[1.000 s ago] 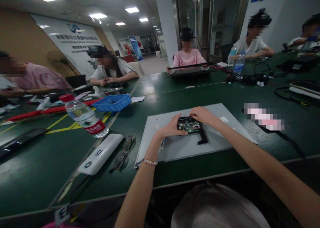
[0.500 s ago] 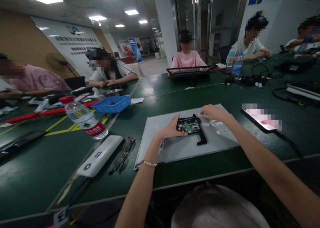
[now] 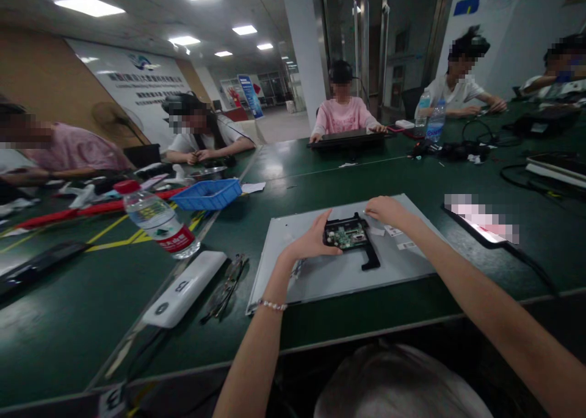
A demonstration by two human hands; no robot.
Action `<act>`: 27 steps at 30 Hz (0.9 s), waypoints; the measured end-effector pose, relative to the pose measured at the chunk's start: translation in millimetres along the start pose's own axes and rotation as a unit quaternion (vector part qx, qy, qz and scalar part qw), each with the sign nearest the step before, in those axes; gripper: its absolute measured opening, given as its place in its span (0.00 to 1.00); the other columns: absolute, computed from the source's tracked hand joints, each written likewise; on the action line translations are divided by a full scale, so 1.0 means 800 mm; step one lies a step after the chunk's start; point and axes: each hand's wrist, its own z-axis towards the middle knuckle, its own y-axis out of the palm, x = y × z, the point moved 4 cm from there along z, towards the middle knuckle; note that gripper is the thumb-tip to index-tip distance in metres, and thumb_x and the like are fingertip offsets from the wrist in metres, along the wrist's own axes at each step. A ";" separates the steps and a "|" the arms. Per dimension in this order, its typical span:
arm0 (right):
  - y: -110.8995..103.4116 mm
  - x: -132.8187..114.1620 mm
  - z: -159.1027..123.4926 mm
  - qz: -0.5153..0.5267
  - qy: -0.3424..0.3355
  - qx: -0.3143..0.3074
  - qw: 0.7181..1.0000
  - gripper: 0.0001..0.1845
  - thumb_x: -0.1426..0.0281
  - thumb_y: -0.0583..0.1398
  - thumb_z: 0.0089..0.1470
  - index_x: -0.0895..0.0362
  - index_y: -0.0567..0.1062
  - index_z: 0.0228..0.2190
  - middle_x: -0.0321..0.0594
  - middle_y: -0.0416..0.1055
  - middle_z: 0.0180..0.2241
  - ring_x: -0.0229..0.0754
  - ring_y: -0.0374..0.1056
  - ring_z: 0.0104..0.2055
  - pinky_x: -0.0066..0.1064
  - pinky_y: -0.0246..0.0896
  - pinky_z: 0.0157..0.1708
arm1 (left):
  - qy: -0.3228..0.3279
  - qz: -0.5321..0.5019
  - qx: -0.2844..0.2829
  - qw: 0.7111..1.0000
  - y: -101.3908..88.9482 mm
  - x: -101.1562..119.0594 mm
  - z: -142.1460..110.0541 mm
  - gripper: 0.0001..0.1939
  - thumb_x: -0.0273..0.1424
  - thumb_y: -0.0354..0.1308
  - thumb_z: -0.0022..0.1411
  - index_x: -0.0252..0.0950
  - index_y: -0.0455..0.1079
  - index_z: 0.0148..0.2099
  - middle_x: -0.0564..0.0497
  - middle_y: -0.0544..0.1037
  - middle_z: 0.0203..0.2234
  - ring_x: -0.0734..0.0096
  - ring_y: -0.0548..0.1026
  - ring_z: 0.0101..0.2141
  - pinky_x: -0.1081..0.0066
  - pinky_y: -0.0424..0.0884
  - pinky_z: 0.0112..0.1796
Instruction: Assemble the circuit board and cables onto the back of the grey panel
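A flat grey panel point(image 3: 320, 277) lies before me on the green table. On it rests a green circuit board point(image 3: 350, 236) set in a black plastic frame point(image 3: 372, 257) with an arm reaching toward me. My left hand point(image 3: 311, 240) grips the frame's left side, thumb at the near edge and fingers at the far one. Just beyond the frame's far right corner, the fingers of my right hand point(image 3: 387, 210) are pinched together; what is between them is too small to make out. White labels point(image 3: 405, 245) are stuck on the panel beneath my right wrist.
Left of the panel are eyeglasses point(image 3: 225, 288), a white power bank point(image 3: 185, 288) and a water bottle point(image 3: 158, 219). Behind them stands a blue tray point(image 3: 208, 195). A lit phone point(image 3: 480, 223) with a cable lies at right. Several people sit around the table.
The view has tilted up slightly. My left hand keeps its grip on the frame, and my right hand stays pinched near the same corner. Across the table, a person has lowered a dark panel flatter.
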 end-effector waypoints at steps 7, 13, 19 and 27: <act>-0.017 -0.022 0.007 0.058 0.030 0.080 0.995 0.14 0.68 0.52 0.61 0.57 0.76 0.42 0.43 0.75 0.43 0.43 0.69 0.45 0.29 0.59 0.44 | 0.005 -0.012 0.008 1.000 0.002 -0.006 0.002 0.60 0.44 0.67 0.43 0.34 0.33 0.68 0.37 0.45 0.64 0.48 0.46 0.63 0.53 0.45 0.61; -0.016 -0.069 0.039 0.044 -0.012 0.023 0.999 0.14 0.69 0.52 0.61 0.56 0.76 0.42 0.43 0.75 0.42 0.44 0.69 0.45 0.29 0.59 0.42 | -0.011 -0.004 0.005 1.000 0.006 -0.015 0.003 0.61 0.46 0.67 0.43 0.35 0.32 0.68 0.37 0.43 0.64 0.47 0.47 0.63 0.51 0.46 0.60; -0.006 -0.100 0.055 0.021 -0.015 -0.007 1.000 0.15 0.70 0.51 0.60 0.58 0.77 0.40 0.48 0.75 0.41 0.46 0.70 0.44 0.30 0.59 0.41 | 0.018 -0.017 0.005 1.000 0.006 -0.010 0.002 0.59 0.44 0.67 0.44 0.36 0.33 0.68 0.38 0.45 0.64 0.48 0.48 0.62 0.51 0.47 0.61; -0.005 -0.109 0.049 0.044 -0.024 0.001 0.999 0.14 0.72 0.53 0.59 0.56 0.77 0.40 0.46 0.75 0.40 0.46 0.70 0.44 0.30 0.59 0.41 | 0.018 -0.015 0.009 1.000 0.006 -0.011 0.003 0.58 0.44 0.67 0.43 0.35 0.36 0.67 0.37 0.48 0.63 0.48 0.49 0.62 0.50 0.47 0.60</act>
